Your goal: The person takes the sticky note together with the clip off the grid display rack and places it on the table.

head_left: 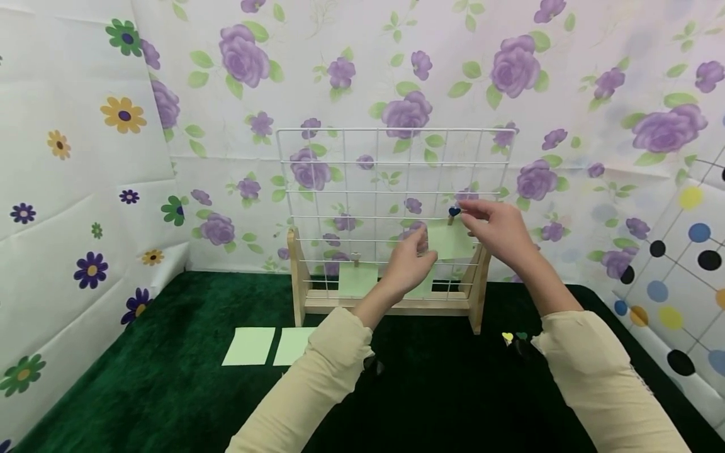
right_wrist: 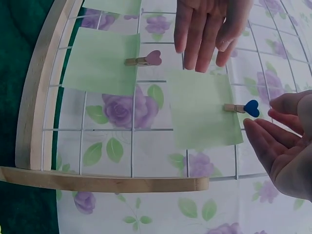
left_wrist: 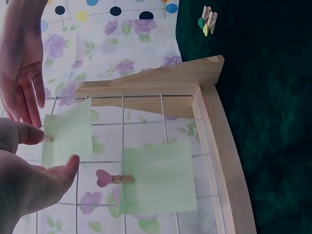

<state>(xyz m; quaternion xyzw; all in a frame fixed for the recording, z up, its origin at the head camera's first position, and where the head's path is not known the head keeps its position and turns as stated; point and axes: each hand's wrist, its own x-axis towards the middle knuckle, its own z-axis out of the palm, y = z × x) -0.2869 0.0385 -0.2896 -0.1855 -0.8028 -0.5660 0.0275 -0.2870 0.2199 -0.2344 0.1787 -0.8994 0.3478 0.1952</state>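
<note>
A pale green paper square [head_left: 449, 242] hangs on the white wire grid [head_left: 391, 129], held by a small wooden clothespin with a blue heart [right_wrist: 251, 108]. My right hand [head_left: 498, 233] is beside this clothespin; in the right wrist view its thumb and fingers are spread and stand just off the heart. My left hand [head_left: 409, 264] is at the paper's left edge with fingers extended; whether the fingertips touch it I cannot tell. Lower on the grid, a second green square [left_wrist: 158, 180] hangs from a clothespin with a pink heart [left_wrist: 103, 178]. Another clipped square [head_left: 357, 281] hangs at the lower left.
Wooden feet and a crossbar [head_left: 391, 308] support the grid on a dark green cloth [head_left: 170, 365]. Two green squares [head_left: 249, 346] lie at the front left, one partly behind the left sleeve. Clothespins with yellow and green hearts [head_left: 508, 338] lie at the right. Flowered sheeting hangs behind.
</note>
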